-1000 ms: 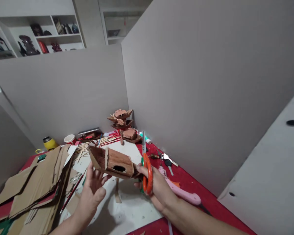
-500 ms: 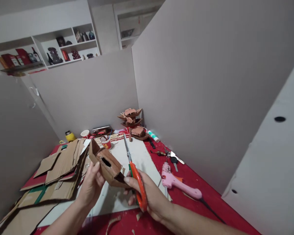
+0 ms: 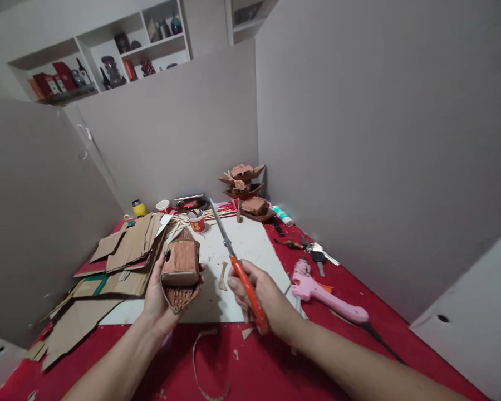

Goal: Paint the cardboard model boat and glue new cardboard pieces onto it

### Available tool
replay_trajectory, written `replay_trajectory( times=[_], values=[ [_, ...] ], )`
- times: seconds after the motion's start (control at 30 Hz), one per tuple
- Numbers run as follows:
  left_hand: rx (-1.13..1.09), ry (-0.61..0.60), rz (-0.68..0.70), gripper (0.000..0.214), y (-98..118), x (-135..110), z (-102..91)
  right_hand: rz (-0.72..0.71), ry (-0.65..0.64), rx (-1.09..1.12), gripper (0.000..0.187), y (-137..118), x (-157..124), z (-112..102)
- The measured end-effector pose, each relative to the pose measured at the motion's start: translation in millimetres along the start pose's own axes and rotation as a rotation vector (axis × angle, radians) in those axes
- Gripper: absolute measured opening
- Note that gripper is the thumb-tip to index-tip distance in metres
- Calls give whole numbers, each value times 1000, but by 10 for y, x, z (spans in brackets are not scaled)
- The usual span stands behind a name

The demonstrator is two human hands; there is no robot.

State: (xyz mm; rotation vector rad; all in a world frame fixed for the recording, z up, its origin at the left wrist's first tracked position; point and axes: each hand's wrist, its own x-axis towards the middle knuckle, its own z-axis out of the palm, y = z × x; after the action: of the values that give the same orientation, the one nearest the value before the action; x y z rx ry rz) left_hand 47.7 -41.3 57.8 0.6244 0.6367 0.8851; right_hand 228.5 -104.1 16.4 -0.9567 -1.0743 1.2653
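Note:
A small brown cardboard model boat (image 3: pixel 181 264) with a box-shaped cabin rests in my left hand (image 3: pixel 156 301), whose fingers wrap around its hull. The cabin's roof faces up, and a dark opening shows on its left side. My right hand (image 3: pixel 267 298) grips orange-handled scissors (image 3: pixel 244 281), blades shut and pointing away from me. They stand apart from the boat, to its right. Beneath both hands lies a white board (image 3: pixel 250 245) with a small cardboard offcut (image 3: pixel 222 275) on it.
Cardboard sheets (image 3: pixel 125 245) are stacked at the left. A pink glue gun (image 3: pixel 329 298) with a cord and a bunch of keys (image 3: pixel 319 256) lie at the right. Finished-looking model boats (image 3: pixel 242 181), a paper cup (image 3: pixel 196 221) and wooden sticks (image 3: pixel 179 225) stand or lie further back.
My left hand has turned the boat from its side to cabin-up and brought it away from the scissors. The scissors have moved clear of its end. The view has shifted too.

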Motion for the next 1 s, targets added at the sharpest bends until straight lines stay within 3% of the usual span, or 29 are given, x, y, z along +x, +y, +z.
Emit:
replay_trajectory(
  times=[0.23,0.37,0.53,0.7,0.8,1.0],
  values=[
    [-5,138,-70,54,110,-18,-102,-154,-94,-271,33,-28,-1,-91],
    [-27,186,-110,48,141,60,-236,-152,-163,-664,27,-25,42,-135],
    [-67,237,-171,42,170,160,-413,-129,-226,-1097,37,46,151,-178],
    [-131,317,-189,35,162,194,-485,-154,-247,-1277,51,122,210,-231],
    [-184,265,-225,38,118,202,-532,-141,-277,-1307,55,137,224,-247],
    [-166,274,-296,48,21,207,-589,-207,-295,-1359,35,147,223,-214]
  ],
)
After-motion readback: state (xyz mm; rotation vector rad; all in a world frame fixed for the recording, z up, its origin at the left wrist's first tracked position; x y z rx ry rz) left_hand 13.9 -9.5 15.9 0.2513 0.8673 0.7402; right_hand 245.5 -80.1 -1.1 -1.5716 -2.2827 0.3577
